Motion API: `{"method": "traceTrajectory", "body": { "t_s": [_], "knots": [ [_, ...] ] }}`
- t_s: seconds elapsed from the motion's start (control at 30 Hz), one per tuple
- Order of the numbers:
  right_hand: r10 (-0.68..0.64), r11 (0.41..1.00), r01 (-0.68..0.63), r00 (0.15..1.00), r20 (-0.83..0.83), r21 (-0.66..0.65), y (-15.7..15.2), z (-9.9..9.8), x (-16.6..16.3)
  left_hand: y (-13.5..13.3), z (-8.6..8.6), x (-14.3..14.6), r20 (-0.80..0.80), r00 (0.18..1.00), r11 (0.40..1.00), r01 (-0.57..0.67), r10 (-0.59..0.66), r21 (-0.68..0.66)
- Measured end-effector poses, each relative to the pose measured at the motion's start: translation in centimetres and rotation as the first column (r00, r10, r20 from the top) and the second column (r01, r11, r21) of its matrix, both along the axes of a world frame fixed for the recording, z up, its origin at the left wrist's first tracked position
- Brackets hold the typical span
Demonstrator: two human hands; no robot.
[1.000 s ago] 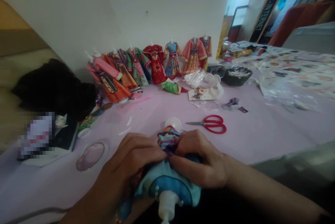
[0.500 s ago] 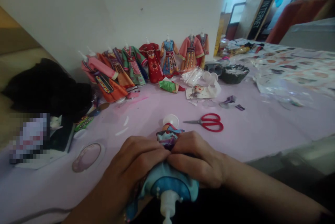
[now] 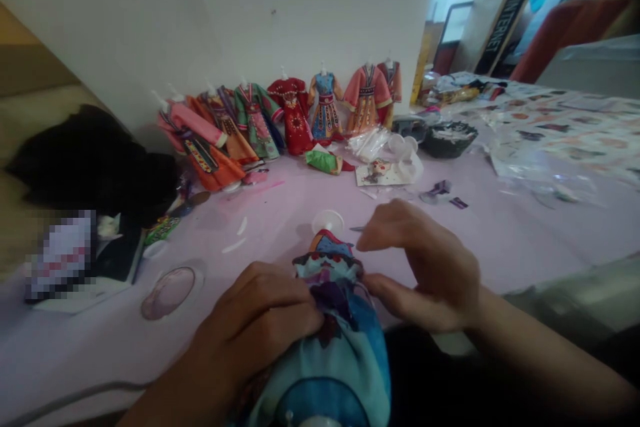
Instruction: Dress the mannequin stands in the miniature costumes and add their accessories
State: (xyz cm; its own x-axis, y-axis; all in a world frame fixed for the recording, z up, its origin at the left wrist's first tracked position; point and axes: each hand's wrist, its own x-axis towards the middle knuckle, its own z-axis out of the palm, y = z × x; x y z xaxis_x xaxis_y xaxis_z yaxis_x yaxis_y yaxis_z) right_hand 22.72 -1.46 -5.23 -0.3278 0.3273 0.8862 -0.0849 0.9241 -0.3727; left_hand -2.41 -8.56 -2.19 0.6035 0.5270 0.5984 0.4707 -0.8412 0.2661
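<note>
A small doll form in a blue costume [image 3: 335,354] lies on the pink table [image 3: 500,240], its round white base [image 3: 327,220] pointing away from me. My left hand [image 3: 255,320] is closed round the costume's middle, bunching the fabric. My right hand [image 3: 425,267] hovers just right of it with fingers curled and apart, the thumb touching the cloth's edge, holding nothing. It hides most of the red scissors; only the blade tip [image 3: 357,229] shows.
A row of dressed doll forms [image 3: 280,117] lines the wall. A green packet [image 3: 325,162], clear bags, a card and a dark bowl [image 3: 447,140] lie behind. A black cloth [image 3: 95,160] and a round clear lid [image 3: 169,292] sit at the left.
My right hand has let go of the costume and lifted up and to the right, over the scissors. The doll form has slid toward me; the left hand keeps its grip.
</note>
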Motion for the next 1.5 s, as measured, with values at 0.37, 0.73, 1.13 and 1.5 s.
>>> {"method": "traceTrajectory", "body": {
  "t_s": [0.37,0.73,1.13,1.5],
  "knots": [
    [0.322,0.947,-0.298,0.867,0.381,-0.122,1.2,4.6,0.2,0.5,1.7,-0.2,0.0,0.983,0.981,0.183,-0.183,-0.066],
    [0.272,0.954,-0.294,0.764,0.585,-0.058,1.4,6.8,0.0,-0.6,1.7,-0.1,0.008,0.981,0.964,0.192,-0.194,-0.185],
    [0.27,0.94,-0.339,0.669,0.693,-0.039,1.7,7.9,0.4,0.7,1.8,-1.3,-0.048,0.948,0.937,0.303,-0.316,-0.176],
    [0.199,0.934,-0.355,0.607,0.769,0.038,1.3,8.7,-0.3,0.2,2.0,-1.0,0.005,0.959,0.922,0.273,-0.282,-0.275]
  ]
}}
